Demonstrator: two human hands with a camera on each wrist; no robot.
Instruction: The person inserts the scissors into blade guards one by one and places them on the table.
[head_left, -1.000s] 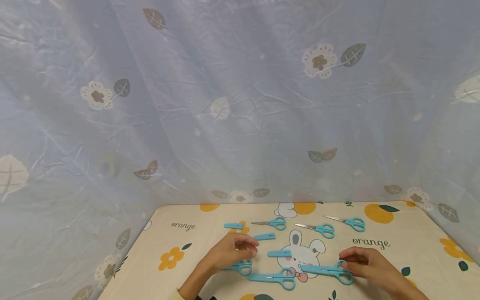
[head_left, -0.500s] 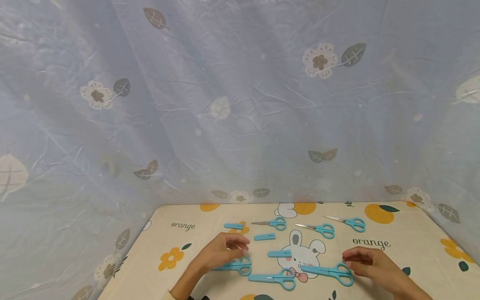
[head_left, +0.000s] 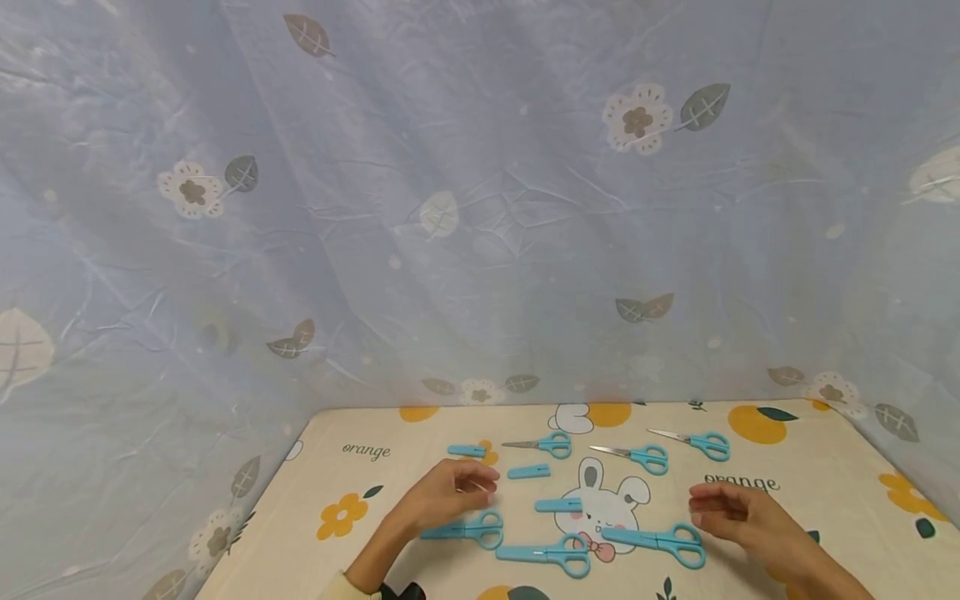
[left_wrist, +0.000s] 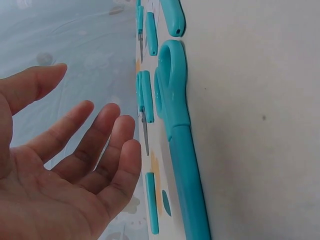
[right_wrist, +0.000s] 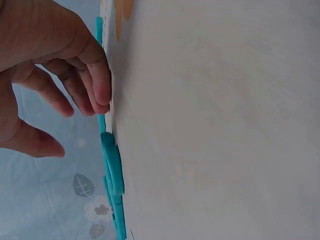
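My left hand (head_left: 450,492) hovers with loosely bent fingers above sheathed blue scissors (head_left: 480,530). It holds nothing; the left wrist view shows its palm bare beside scissors (left_wrist: 175,100). My right hand (head_left: 750,521) hangs just right of another sheathed pair of scissors (head_left: 660,542), fingers relaxed and apart from the handles. A third sheathed pair of scissors (head_left: 543,555) lies between them. Behind, three bare-bladed scissors lie flat: a left pair (head_left: 555,445), a middle pair (head_left: 648,459) and a right pair (head_left: 708,446). In the right wrist view, blue scissors (right_wrist: 113,165) lie below the fingers.
Three loose blue sheaths lie in a slanting row: a far one (head_left: 467,451), a middle one (head_left: 528,472) and a near one (head_left: 558,505). A patterned cloth (head_left: 300,558) covers the table. Pale blue curtain (head_left: 480,208) surrounds its back and sides.
My right hand has let go of the right sheathed scissors' handle and drawn slightly away and up. My left hand has shifted left, uncovering more of the left scissors' handles.
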